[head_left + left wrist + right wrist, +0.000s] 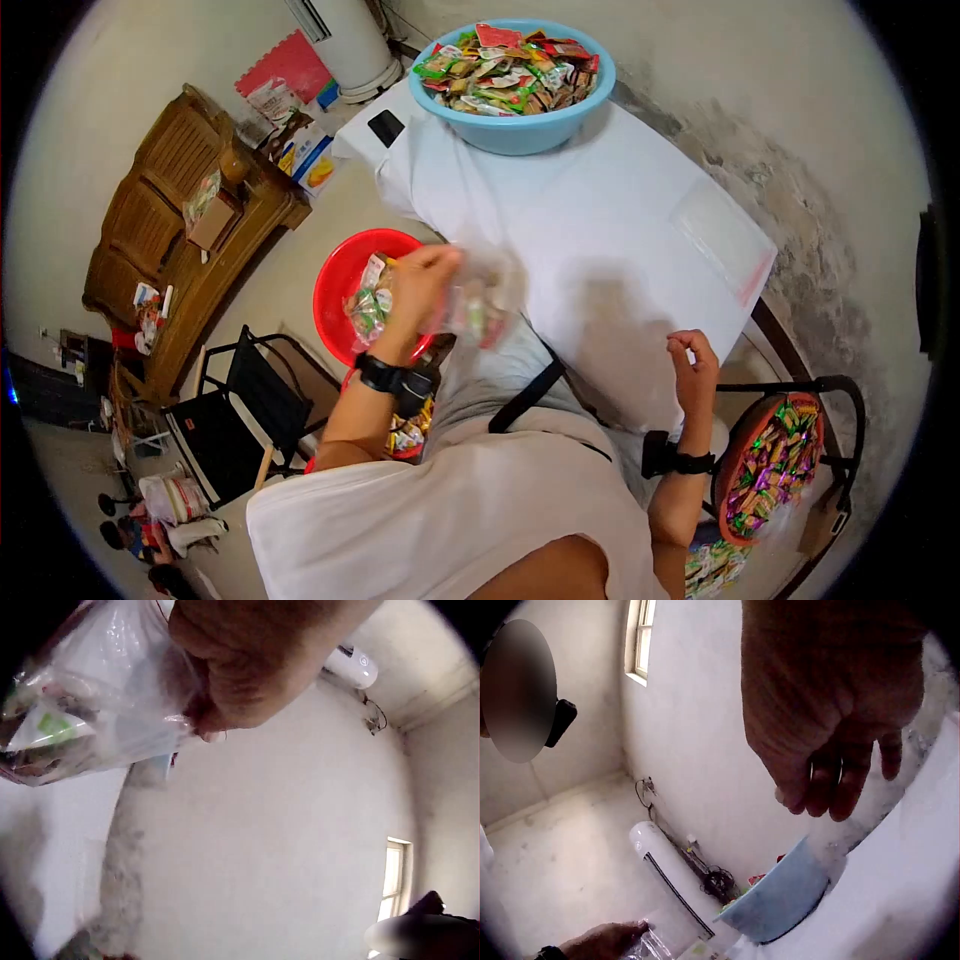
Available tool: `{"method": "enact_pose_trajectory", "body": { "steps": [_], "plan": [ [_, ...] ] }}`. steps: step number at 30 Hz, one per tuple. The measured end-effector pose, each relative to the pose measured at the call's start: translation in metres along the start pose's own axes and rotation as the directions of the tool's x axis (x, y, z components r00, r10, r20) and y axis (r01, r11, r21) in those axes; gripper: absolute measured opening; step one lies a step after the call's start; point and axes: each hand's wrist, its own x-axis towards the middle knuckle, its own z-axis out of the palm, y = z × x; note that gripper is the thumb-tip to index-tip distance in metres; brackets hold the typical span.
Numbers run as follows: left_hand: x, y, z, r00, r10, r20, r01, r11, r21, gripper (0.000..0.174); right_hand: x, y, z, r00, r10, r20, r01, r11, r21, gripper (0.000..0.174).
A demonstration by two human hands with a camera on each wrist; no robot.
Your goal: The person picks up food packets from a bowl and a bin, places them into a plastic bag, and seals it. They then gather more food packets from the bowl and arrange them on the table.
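My left hand (422, 285) pinches a clear plastic bag (490, 290) by its top, above my lap beside the white-covered table (560, 220). In the left wrist view, small wrapped packets (56, 727) show inside the bag. Below and left of that hand stands a red basin (328, 290) with more packets (372, 300) in it. My right hand (693, 365) is raised near the table's right edge, its fingers loosely bent with nothing between them; the right wrist view shows the same hand (832, 735) from close by.
A light blue basin (525, 135) heaped with packets stands on the table's far end, near a black phone (385, 127). A flat clear plastic piece (715, 235) lies at right. Beside me are a basket of purple-green packets (775, 470), a black chair (260, 385) and a wooden bench (170, 190).
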Motion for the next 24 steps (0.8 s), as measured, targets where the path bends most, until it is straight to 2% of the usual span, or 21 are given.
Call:
{"method": "enact_pose_trajectory", "body": {
  "steps": [3, 5, 6, 7, 9, 11, 13, 14, 16, 17, 19, 20, 21, 22, 23, 24],
  "plan": [
    [0.041, -0.075, -0.073, 0.977, 0.167, -0.134, -0.142, 0.973, 0.182, 0.018, -0.006, 0.004, 0.010, 0.999, 0.015, 0.030, -0.015, 1.000, -0.009, 0.005],
    [0.055, -0.089, -0.116, 0.961, 0.152, -0.232, -0.057, 0.926, 0.372, 0.019, -0.009, 0.008, 0.016, 0.999, -0.007, 0.049, 0.007, 1.000, 0.000, 0.006],
    [0.070, -0.110, -0.141, 0.934, 0.275, -0.227, -0.114, 0.834, 0.540, 0.019, -0.011, 0.008, 0.017, 0.999, -0.001, 0.049, 0.001, 1.000, -0.001, 0.006],
    [0.075, -0.111, -0.155, 0.936, 0.272, -0.225, -0.112, 0.833, 0.542, 0.019, -0.011, 0.007, 0.020, 0.999, -0.002, 0.051, 0.003, 1.000, -0.026, 0.006],
    [0.079, -0.109, -0.177, 0.928, 0.232, -0.293, 0.016, 0.760, 0.650, 0.019, -0.011, 0.003, 0.028, 0.998, -0.003, 0.059, 0.006, 0.999, -0.052, 0.006],
    [0.080, -0.118, -0.190, 0.912, 0.268, -0.309, -0.002, 0.758, 0.652, 0.019, -0.010, -0.004, 0.037, 0.993, 0.098, 0.061, -0.094, 0.993, -0.067, 0.006],
    [0.078, -0.115, -0.200, 0.884, 0.359, -0.299, 0.021, 0.608, 0.794, 0.018, -0.008, -0.010, 0.044, 0.992, 0.097, 0.082, -0.089, 0.991, -0.096, 0.006],
    [0.077, -0.114, -0.206, 0.887, 0.346, -0.306, 0.036, 0.608, 0.793, 0.018, -0.008, -0.012, 0.048, 0.990, 0.099, 0.098, -0.087, 0.989, -0.122, 0.006],
    [0.076, -0.113, -0.218, 0.816, 0.481, -0.321, -0.026, 0.585, 0.811, 0.018, -0.005, -0.011, 0.055, 0.988, 0.088, 0.128, -0.075, 0.992, -0.105, 0.006],
    [0.073, -0.107, -0.221, 0.819, 0.472, -0.327, -0.014, 0.585, 0.811, 0.018, -0.002, -0.009, 0.056, 0.989, 0.067, 0.133, -0.056, 0.995, -0.083, 0.006],
    [0.070, -0.094, -0.224, 0.843, 0.300, -0.446, 0.068, 0.764, 0.642, 0.017, 0.002, -0.005, 0.060, 0.987, 0.065, 0.149, -0.055, 0.996, -0.068, 0.006],
    [0.071, -0.096, -0.228, 0.872, 0.210, -0.442, 0.090, 0.818, 0.567, 0.019, 0.004, -0.004, 0.062, 0.985, 0.073, 0.154, -0.063, 0.996, -0.068, 0.005],
    [0.069, -0.100, -0.227, 0.873, 0.208, -0.441, 0.093, 0.817, 0.569, 0.019, 0.005, -0.003, 0.064, 0.984, 0.083, 0.158, -0.073, 0.995, -0.069, 0.005],
    [0.065, -0.104, -0.223, 0.906, 0.035, -0.423, 0.120, 0.935, 0.335, 0.022, 0.006, -0.004, 0.066, 0.984, 0.088, 0.158, -0.078, 0.995, -0.069, 0.005],
    [0.059, -0.108, -0.219, 0.926, -0.128, -0.356, 0.167, 0.983, 0.080, 0.025, 0.007, -0.006, 0.069, 0.983, 0.082, 0.165, -0.071, 0.995, -0.073, 0.005],
    [0.054, -0.114, -0.216, 0.944, -0.133, -0.301, 0.151, 0.988, 0.040, 0.025, 0.006, -0.008, 0.071, 0.982, 0.079, 0.170, -0.066, 0.995, -0.079, 0.005]
  ]
}}
